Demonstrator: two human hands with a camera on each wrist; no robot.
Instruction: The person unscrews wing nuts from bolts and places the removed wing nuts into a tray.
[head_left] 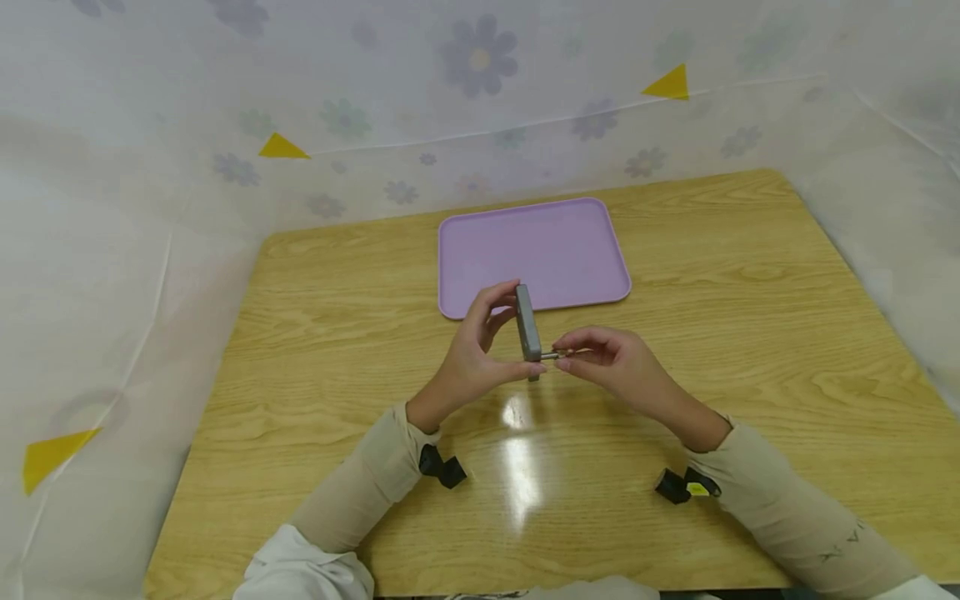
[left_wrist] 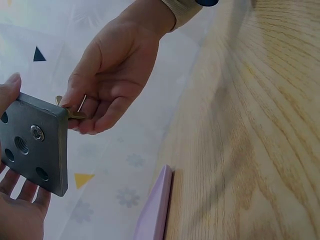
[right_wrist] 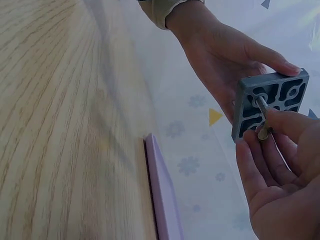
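Over the table, my left hand (head_left: pixel 480 343) grips a grey square plate (head_left: pixel 528 323) by opposite edges, thumb below and fingers above. Its flat face, in the left wrist view, has several round holes, and a socket-head bolt (left_wrist: pixel 37 132) sits in one of them. On the ribbed back, in the right wrist view, the bolt's threaded shank (right_wrist: pixel 262 104) sticks out. My right hand (head_left: pixel 618 367) pinches a brass-coloured wing nut (right_wrist: pixel 263 133) between thumb and fingers, right at the shank's end. Fingers hide part of the nut.
Behind the hands, a shallow purple tray (head_left: pixel 532 254) lies on the wooden table (head_left: pixel 315 333). Pale flowered curtains (head_left: pixel 405 108) with yellow triangles enclose the table at the back and sides. A black wrist camera (head_left: pixel 442 468) is strapped to each sleeve.
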